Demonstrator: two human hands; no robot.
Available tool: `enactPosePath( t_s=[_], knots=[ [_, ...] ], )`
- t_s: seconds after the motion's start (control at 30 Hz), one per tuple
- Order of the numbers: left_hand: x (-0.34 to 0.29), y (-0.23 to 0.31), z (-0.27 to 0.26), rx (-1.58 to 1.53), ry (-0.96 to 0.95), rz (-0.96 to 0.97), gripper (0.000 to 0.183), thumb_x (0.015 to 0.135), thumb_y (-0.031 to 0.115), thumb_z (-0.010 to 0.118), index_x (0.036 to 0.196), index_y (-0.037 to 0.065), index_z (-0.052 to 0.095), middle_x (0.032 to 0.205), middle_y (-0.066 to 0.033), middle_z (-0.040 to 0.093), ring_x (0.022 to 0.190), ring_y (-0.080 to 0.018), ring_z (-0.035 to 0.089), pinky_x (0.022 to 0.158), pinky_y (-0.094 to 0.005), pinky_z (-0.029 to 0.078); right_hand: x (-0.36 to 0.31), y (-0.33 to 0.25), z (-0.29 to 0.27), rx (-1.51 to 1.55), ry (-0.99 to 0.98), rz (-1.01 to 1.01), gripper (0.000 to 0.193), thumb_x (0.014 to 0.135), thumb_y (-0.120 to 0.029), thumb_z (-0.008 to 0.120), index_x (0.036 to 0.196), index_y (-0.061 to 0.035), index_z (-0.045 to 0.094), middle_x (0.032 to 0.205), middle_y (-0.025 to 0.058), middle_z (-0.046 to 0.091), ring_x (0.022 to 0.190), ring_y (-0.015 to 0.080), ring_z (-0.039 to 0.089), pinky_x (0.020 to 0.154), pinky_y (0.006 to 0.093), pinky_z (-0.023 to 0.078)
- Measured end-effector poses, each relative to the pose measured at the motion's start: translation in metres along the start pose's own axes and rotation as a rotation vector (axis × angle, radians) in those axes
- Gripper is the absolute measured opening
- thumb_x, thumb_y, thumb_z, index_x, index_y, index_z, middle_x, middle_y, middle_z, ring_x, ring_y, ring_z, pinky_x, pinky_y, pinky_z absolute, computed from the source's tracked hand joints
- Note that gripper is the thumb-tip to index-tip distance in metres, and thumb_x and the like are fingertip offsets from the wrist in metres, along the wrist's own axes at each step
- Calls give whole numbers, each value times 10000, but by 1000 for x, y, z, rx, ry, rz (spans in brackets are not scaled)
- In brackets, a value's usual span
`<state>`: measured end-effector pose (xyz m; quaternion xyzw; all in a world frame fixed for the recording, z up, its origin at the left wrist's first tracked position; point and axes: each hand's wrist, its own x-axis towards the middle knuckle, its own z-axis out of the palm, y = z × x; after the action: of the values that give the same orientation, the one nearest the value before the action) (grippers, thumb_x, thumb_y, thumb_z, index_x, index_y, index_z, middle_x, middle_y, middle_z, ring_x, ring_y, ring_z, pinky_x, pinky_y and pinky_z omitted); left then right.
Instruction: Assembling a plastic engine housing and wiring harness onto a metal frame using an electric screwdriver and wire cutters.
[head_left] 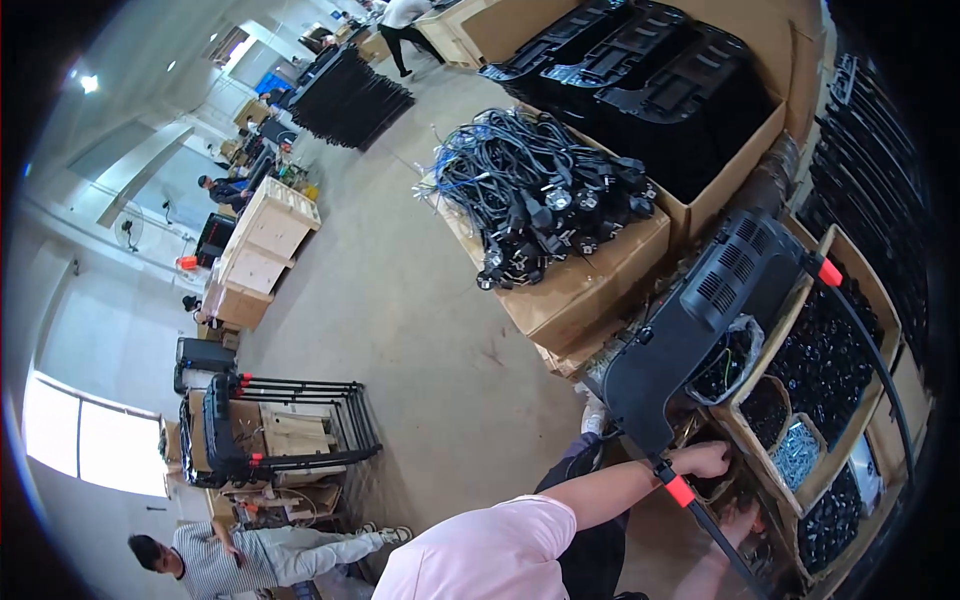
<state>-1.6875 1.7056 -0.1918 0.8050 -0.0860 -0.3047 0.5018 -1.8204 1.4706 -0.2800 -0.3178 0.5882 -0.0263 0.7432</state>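
My left hand (705,458) is at the end of a bare forearm and a pink sleeve (535,515), over a small parts bin. Its fingers look curled and closed; whatever they hold is hidden. Below it, my right hand (740,522) is among the bins, partly behind a black tube with red bands (680,489); its fingers are blurred. Above my hands lies a dark grey plastic housing (650,375) with a vented raised part (740,262). Beside it are open cardboard trays with black small parts (822,345) and silver screws (797,455).
A tangle of black power cables with plugs (545,195) covers a cardboard box (590,295). Behind stands a big carton of black panels (665,110). Black tubes (865,150) are stacked at right. A person in a striped top (230,555) is at lower left, near a framed rack (300,420).
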Motion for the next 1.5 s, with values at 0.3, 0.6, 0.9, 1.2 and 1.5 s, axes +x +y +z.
enactPosePath(
  t_s=[0.3,0.6,0.9,1.2,1.5],
  knots=[
    [-1,27,-21,-739,-358,-459,303,1065,437,558,988,150,617,682,66,478,519,-66,414,435,-260,288,-41,23,-144,309,-548,-103,615,961,-321,701,1496,-89,508,1348,155,674,1257,296,640,964,350,537],
    [-2,18,-19,-1008,-397,-460,317,1109,367,532,1087,98,698,716,63,517,549,-49,460,424,-215,302,-173,-5,-88,442,-45,250,217,1022,-245,614,986,-54,710,911,102,688,830,281,632,782,439,530],
    [0,8,-8,-977,-235,-488,193,1070,199,527,1135,98,677,799,9,630,623,-103,561,478,-261,425,-292,16,-76,171,-173,-86,192,937,-235,744,914,-44,745,859,129,687,830,299,647,883,511,554],
    [-9,15,-6,-1010,-319,-341,170,1056,211,600,1170,108,673,917,24,688,747,-100,642,593,-265,500,-335,-21,-64,155,-424,-22,176,918,-188,780,973,-28,733,918,154,701,915,319,661,923,493,549],
    [-18,-1,-17,-938,-417,-193,249,1074,320,645,1190,100,641,925,39,649,765,-68,598,626,-226,484,-396,-83,-41,141,-661,-43,203,901,-146,811,1025,-13,722,971,177,713,991,336,673,957,478,544]
  ],
)
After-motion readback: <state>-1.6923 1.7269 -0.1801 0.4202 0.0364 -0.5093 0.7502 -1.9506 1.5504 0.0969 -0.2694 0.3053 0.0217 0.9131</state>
